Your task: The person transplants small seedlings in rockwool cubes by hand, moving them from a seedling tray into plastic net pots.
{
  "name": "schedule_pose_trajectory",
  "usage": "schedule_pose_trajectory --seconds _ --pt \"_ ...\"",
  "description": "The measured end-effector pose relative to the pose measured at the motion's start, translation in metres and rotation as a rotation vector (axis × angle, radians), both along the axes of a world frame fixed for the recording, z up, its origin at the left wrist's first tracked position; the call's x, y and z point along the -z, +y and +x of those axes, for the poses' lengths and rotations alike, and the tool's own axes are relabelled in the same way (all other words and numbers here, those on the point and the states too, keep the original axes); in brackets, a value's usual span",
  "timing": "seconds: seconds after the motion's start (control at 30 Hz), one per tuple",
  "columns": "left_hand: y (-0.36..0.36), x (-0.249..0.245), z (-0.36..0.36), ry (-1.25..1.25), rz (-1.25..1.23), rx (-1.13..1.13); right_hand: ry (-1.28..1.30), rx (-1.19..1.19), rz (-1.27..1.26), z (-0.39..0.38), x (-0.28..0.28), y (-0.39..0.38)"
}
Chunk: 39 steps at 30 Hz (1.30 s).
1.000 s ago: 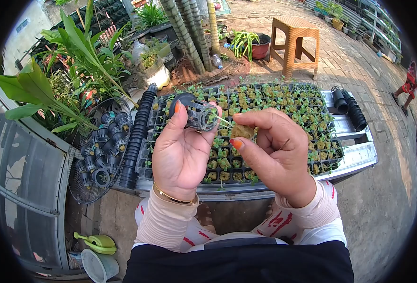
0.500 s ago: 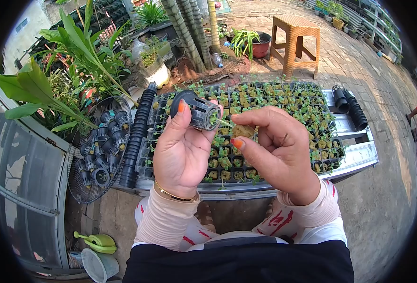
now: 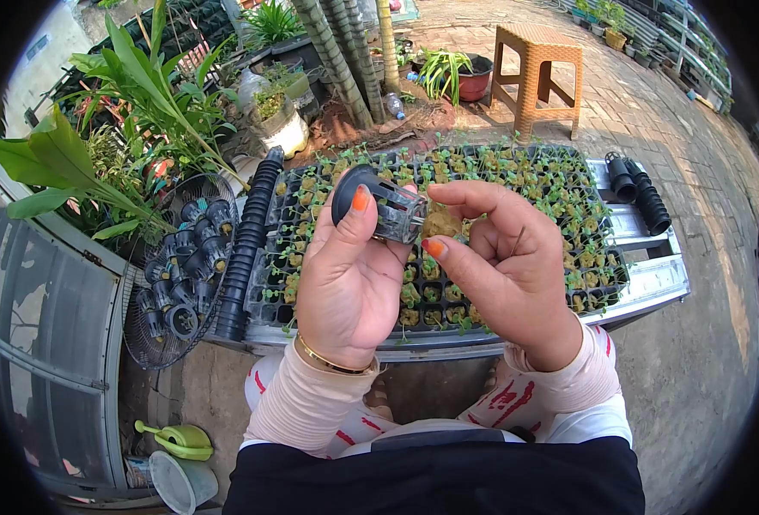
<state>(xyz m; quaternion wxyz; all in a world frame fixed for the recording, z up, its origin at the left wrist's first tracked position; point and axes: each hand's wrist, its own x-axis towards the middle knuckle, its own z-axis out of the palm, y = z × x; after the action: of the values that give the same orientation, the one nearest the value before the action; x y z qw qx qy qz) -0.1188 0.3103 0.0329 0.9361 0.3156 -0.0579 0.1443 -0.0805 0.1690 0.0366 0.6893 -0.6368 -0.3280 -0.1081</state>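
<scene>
My left hand (image 3: 349, 287) is closed around a black slotted net pot (image 3: 385, 209), tilted on its side with its wide rim to the left. Between the thumb and forefinger of my right hand (image 3: 508, 266) is a small brown-yellow seedling plug (image 3: 441, 221). The plug sits right at the pot's narrow end, and a short piece of pale stem shows between them. The seedling's leaves are hidden inside the pot. Below both hands lie black seedling trays (image 3: 530, 292) with several green sprouts in similar plugs.
A wire basket (image 3: 143, 343) of several black net pots stands at left, beside a long stack of nested pots (image 3: 255, 232). Two shorter stacks (image 3: 650, 206) lie on the metal table's right end (image 3: 654, 279). A brown stool (image 3: 538, 64) stands behind; a green watering can (image 3: 182, 442) sits lower left.
My left hand has moved right with the net pot, bringing it up to the plug. Much less of the stem shows, and the leaves have gone further into the pot.
</scene>
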Motion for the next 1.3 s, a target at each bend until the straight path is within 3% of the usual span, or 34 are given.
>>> schedule_pose_trajectory --seconds 0.1,0.23,0.4,0.6,0.73,0.83,1.03,1.1,1.3 --pt "-0.003 0.003 -0.001 0.008 -0.034 0.0 0.091 0.001 0.024 -0.003 -0.003 0.001" --pt "-0.001 0.004 -0.001 0.029 -0.008 -0.024 0.024 0.025 -0.07 0.0 0.002 0.002" --pt "0.004 -0.005 -0.006 0.042 -0.053 -0.002 -0.367 0.098 -0.149 0.007 0.001 0.009" --pt "0.01 -0.003 -0.012 0.072 -0.055 0.002 -0.497 0.091 -0.2 0.005 0.003 0.013" --pt "0.013 -0.003 -0.02 0.093 -0.046 0.01 -0.449 0.098 -0.218 -0.003 -0.001 0.014" --pt "0.017 -0.004 -0.027 0.084 0.004 0.041 -0.186 0.069 -0.244 -0.012 -0.007 0.015" --pt "0.032 0.002 -0.032 0.111 0.076 0.031 -0.178 -0.04 -0.194 -0.013 -0.002 0.025" --pt "0.041 0.01 -0.033 0.019 -0.005 0.113 -0.379 -0.012 -0.226 -0.009 -0.003 0.03" --pt "0.05 0.009 -0.04 0.008 -0.074 0.112 -0.577 0.007 -0.273 -0.004 -0.005 0.041"
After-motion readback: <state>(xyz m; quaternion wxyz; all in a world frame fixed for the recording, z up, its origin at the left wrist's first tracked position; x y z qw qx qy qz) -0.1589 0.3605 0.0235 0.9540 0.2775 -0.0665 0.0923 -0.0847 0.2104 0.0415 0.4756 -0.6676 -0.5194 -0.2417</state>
